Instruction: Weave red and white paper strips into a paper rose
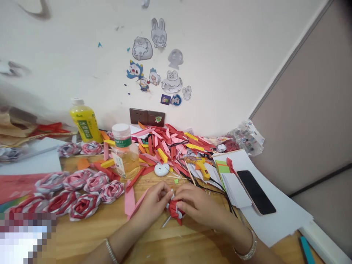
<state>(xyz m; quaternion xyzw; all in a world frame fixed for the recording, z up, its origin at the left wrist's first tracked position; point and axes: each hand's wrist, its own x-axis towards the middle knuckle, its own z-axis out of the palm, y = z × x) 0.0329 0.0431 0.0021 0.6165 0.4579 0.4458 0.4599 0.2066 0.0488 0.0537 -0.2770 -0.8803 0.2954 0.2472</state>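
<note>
Between my two hands is a small red and white paper flower [175,212], partly covered by the fingers. A thin white stick [166,222] pokes out below it, toward the lower left. My left hand [155,200] pinches the flower's upper left side, thumb and fingers together. From the right, my right hand [196,205] grips its edge with thumb and bent fingers. Left of my hands lie finished-looking rolled paper roses, among them a red and white rose [85,206] and a pink and white rose [112,191]. A pink paper strip [129,201] rests near my left wrist.
Behind my hands are a heap of red, pink and yellow paper strips [165,143], a clear jar [125,157], a white earbud case [161,169] and a yellow glue gun [202,167] with a black cord. A phone [256,192] lies on white paper at right. A yellow drink bottle [85,123] stands back left.
</note>
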